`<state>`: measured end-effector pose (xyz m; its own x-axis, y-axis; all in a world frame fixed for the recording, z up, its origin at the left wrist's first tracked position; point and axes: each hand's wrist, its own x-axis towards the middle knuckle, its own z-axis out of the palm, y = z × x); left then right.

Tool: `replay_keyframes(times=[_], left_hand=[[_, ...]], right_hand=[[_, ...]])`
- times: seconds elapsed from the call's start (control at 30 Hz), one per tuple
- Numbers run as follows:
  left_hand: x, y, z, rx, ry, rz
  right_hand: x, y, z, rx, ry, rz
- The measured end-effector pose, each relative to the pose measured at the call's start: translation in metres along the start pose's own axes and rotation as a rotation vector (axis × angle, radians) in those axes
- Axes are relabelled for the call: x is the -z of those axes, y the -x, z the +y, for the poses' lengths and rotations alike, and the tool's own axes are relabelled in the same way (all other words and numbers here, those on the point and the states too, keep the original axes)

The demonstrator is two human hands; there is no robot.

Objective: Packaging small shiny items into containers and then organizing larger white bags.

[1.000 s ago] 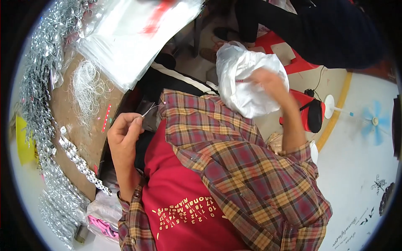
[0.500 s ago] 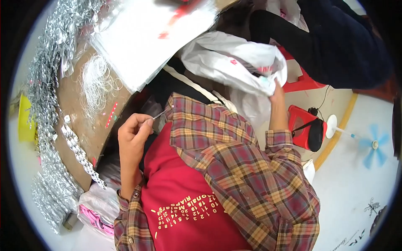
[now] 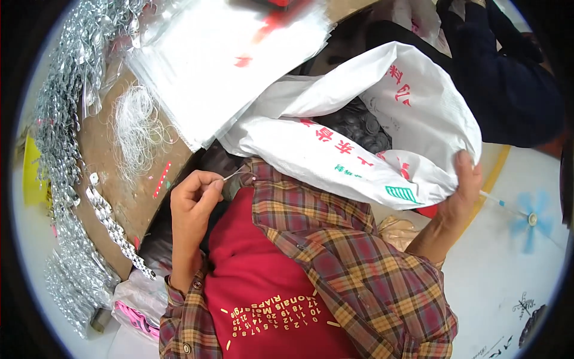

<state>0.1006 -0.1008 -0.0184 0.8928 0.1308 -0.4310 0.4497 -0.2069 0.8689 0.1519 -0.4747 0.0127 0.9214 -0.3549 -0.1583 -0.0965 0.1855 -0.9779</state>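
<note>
My right hand (image 3: 463,191) grips the rim of a white woven sack (image 3: 430,113) with red and green print. The sack's mouth is spread wide, and a mass of dark grey, rounded pieces (image 3: 362,125) shows inside; their kind is unclear. On the left, my left hand (image 3: 197,197) is closed, thumb against fingers, on a thin pale strand (image 3: 233,174). That strand runs toward the edge of my plaid shirt (image 3: 281,185); its far end is hard to make out.
Clear plastic sheets or bags (image 3: 197,72) are stacked on the brown table (image 3: 101,143), beside a tangle of white thread (image 3: 140,122). Silver shiny strands (image 3: 60,119) hang at the far left. Another person's dark sleeve (image 3: 502,90) is at upper right, above a blue fan (image 3: 531,219).
My right hand has moved right and nearer, pulling the sack's mouth wide so its dark contents show. The sack now covers the red objects behind it. My left hand has barely moved.
</note>
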Motion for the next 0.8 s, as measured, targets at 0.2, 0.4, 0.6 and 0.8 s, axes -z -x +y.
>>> replay_keyframes(times=[0.2,0.4,0.6,0.8], left_hand=[[0.007,-0.005,-0.004,-0.011,0.045,0.002],[0.017,0.001,-0.003,-0.046,0.097,0.058],[0.032,0.018,-0.018,-0.163,0.185,0.098],[0.047,0.048,-0.024,-0.122,0.222,0.218]], right_hand=[[-0.001,-0.040,0.015,-0.089,0.515,-0.152],[0.018,-0.063,0.196,-0.025,1.169,-0.469],[-0.081,-0.063,0.264,-0.084,0.716,-0.872],[-0.184,-0.138,0.307,-0.488,0.564,-0.541]])
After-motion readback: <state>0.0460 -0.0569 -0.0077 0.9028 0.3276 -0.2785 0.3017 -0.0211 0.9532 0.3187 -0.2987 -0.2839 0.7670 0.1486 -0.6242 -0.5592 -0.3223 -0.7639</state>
